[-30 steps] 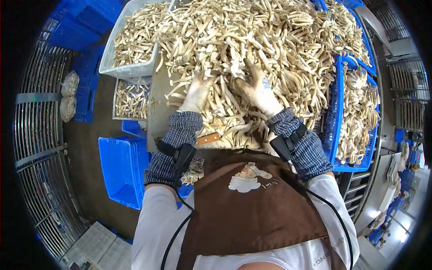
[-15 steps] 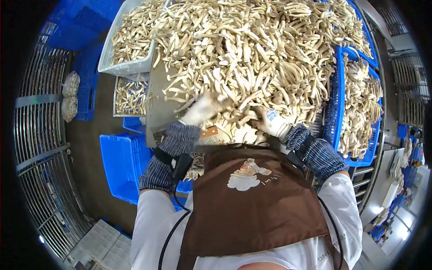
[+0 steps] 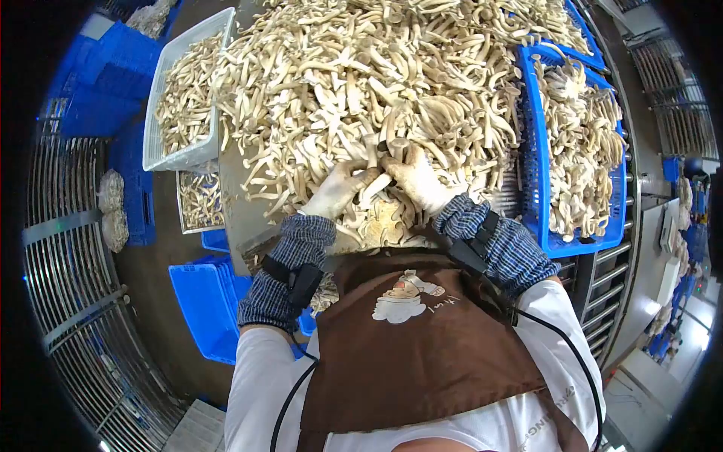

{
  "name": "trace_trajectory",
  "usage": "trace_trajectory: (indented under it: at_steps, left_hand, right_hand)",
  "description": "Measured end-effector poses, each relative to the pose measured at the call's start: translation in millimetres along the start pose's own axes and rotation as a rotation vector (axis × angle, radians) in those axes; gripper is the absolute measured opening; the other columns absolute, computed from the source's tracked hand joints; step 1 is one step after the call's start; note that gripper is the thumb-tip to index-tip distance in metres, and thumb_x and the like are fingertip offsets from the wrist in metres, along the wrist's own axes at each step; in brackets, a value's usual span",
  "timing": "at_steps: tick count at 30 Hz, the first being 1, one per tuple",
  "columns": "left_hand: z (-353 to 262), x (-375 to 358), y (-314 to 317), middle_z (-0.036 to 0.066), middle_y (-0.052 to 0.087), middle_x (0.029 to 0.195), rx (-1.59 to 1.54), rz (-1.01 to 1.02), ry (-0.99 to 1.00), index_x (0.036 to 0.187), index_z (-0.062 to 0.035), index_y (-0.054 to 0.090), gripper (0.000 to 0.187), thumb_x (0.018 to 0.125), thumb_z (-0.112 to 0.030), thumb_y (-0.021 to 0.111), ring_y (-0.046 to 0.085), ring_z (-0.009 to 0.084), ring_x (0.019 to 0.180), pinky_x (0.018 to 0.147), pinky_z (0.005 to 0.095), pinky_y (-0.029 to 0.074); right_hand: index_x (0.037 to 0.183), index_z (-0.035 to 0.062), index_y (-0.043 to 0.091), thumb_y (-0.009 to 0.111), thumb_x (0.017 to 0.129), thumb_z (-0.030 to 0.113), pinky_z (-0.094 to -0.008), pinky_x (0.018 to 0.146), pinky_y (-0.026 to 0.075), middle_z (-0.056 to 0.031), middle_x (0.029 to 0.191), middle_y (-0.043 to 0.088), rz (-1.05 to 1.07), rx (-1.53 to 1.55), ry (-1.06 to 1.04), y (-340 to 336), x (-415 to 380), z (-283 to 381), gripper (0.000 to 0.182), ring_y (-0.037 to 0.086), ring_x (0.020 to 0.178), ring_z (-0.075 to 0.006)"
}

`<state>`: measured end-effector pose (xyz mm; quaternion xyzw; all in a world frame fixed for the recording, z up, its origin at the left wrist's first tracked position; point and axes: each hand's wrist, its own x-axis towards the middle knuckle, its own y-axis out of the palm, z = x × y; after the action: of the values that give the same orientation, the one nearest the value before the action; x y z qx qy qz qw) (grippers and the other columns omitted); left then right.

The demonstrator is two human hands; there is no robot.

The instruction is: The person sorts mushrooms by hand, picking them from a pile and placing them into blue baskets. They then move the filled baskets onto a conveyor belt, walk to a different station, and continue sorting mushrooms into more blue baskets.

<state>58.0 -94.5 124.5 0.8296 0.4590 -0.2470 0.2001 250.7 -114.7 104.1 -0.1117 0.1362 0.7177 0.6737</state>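
Observation:
My left hand [image 3: 337,190], in a white glove with soiled fingertips, is closed around a pale mushroom [image 3: 370,148] at the near edge of the pile. Close beside it, my right hand [image 3: 419,179], gloved the same way, grips a mushroom [image 3: 398,145] with a brownish cap. The hands almost meet, and their fingers partly cover what they hold. Below them, cut-looking mushroom pieces [image 3: 382,224] lie on a light surface by my apron. A large heap of long-stemmed mushrooms [image 3: 339,90] spreads across the metal table [image 3: 239,197] beyond my hands.
To the right stands a blue crate [image 3: 534,162] full of mushrooms, with another blue crate behind it. A white bin [image 3: 153,143] of mushrooms is at left, above a metal tray [image 3: 185,215] of small pieces. Blue tubs [image 3: 197,309] stand lower left. Metal rollers [image 3: 602,290] run along the right.
My left hand has moved up and right, and both hands have come together over the pile's near edge, each on a mushroom. The wooden-handled knife seen earlier near my left hand is out of sight.

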Motion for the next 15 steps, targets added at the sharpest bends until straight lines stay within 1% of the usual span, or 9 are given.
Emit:
trace_trajectory:
  at_steps: [2, 3, 5, 6, 7, 9, 10, 11, 15]
  left_hand:
    - [-7.0, 1.1, 3.2, 0.023, 0.062, 0.115, -0.022, -0.199, 0.011, 0.134, 0.0111, 0.042, 0.062, 0.087, -0.021, 0.067, 0.068, 0.0212, 0.079, 0.045, 0.0282, 0.056]
    - [0.5, 6.8, 0.3, 0.021, 0.062, 0.113, -0.089, -0.316, 0.058, 0.133, 0.0105, 0.043, 0.059, 0.086, -0.016, 0.067, 0.068, 0.0214, 0.081, 0.045, 0.0275, 0.056]
    - [3.7, 13.5, -12.0, 0.021, 0.064, 0.109, -0.295, -0.219, 0.141, 0.126, 0.0101, 0.044, 0.053, 0.083, -0.007, 0.070, 0.068, 0.0232, 0.087, 0.044, 0.0254, 0.054]
    - [2.7, 14.9, -14.1, 0.020, 0.064, 0.109, -0.262, -0.262, 0.133, 0.128, 0.0110, 0.043, 0.054, 0.083, -0.007, 0.070, 0.068, 0.0231, 0.088, 0.046, 0.0263, 0.054]
    - [2.2, 15.5, -14.2, 0.020, 0.064, 0.109, -0.228, -0.303, 0.124, 0.129, 0.0120, 0.042, 0.056, 0.084, -0.006, 0.069, 0.068, 0.0231, 0.089, 0.047, 0.0272, 0.054]
    - [-15.6, 10.0, -4.2, 0.020, 0.064, 0.109, -0.240, -0.346, 0.093, 0.132, 0.0121, 0.041, 0.058, 0.084, -0.007, 0.069, 0.068, 0.0237, 0.090, 0.053, 0.0283, 0.055]
    - [-21.8, 9.1, -1.0, 0.020, 0.065, 0.109, -0.255, -0.393, 0.063, 0.134, 0.0122, 0.040, 0.061, 0.084, -0.007, 0.069, 0.067, 0.0242, 0.091, 0.059, 0.0294, 0.057]
    - [-21.7, 12.0, -1.9, 0.020, 0.065, 0.109, -0.253, -0.398, 0.065, 0.134, 0.0122, 0.040, 0.061, 0.084, -0.007, 0.069, 0.067, 0.0242, 0.091, 0.059, 0.0294, 0.057]
    - [8.8, 26.1, -19.1, 0.025, 0.056, 0.125, 0.220, -0.427, 0.354, 0.140, 0.0115, 0.034, 0.072, 0.084, -0.013, 0.071, 0.064, 0.0276, 0.101, 0.086, 0.0317, 0.054]
  right_hand:
    - [0.115, -0.0057, 0.049, 0.064, 0.084, 0.012, -0.0321, 0.064, 0.053, -0.0166, 0.102, 0.062, -0.228, 0.171, 0.089, -4.5, 0.5, 6.5, 0.039, 0.063, 0.086, -0.0215]
    - [0.117, -0.0062, 0.050, 0.071, 0.082, 0.024, -0.0365, 0.072, 0.054, -0.0192, 0.104, 0.061, -0.145, 0.214, 0.109, -12.4, 9.4, 15.7, 0.051, 0.062, 0.090, -0.0240]
    - [0.125, -0.0067, 0.047, 0.075, 0.079, 0.038, -0.0406, 0.086, 0.051, -0.0227, 0.109, 0.061, 0.138, -0.410, -0.078, -30.8, 7.1, 42.7, 0.070, 0.062, 0.099, -0.0320]
    - [0.127, -0.0029, 0.051, 0.077, 0.079, 0.036, -0.0385, 0.094, 0.047, -0.0183, 0.096, 0.063, 0.163, -0.549, -0.251, -33.6, 13.3, 37.1, 0.067, 0.062, 0.100, -0.0320]
    - [0.138, -0.0028, 0.042, 0.079, 0.075, 0.038, -0.0416, 0.100, 0.043, -0.0237, 0.114, 0.059, 0.114, -1.002, -0.343, -42.6, 24.6, 33.5, 0.084, 0.056, 0.114, -0.0368]
    - [0.141, -0.0021, 0.037, 0.080, 0.071, 0.038, -0.0497, 0.104, 0.038, -0.0264, 0.129, 0.050, -0.245, -1.354, -0.620, -55.0, 41.6, 31.4, 0.092, 0.046, 0.124, -0.0426]
    - [0.144, -0.0025, 0.031, 0.078, 0.074, 0.039, -0.0574, 0.107, 0.032, -0.0272, 0.134, 0.044, -0.228, -1.531, -0.453, -70.7, 61.8, 18.8, 0.094, 0.041, 0.127, -0.0474]
    - [0.143, -0.0021, 0.033, 0.075, 0.077, 0.035, -0.0527, 0.102, 0.039, -0.0274, 0.128, 0.049, -0.225, -1.637, -0.324, -83.0, 73.7, 17.5, 0.087, 0.048, 0.121, -0.0454]
    - [0.137, 0.0008, 0.043, 0.073, 0.077, 0.026, -0.0429, 0.089, 0.048, -0.0241, 0.111, 0.060, -0.269, -1.249, -0.309, -109.8, 89.9, 21.7, 0.072, 0.060, 0.102, -0.0390]
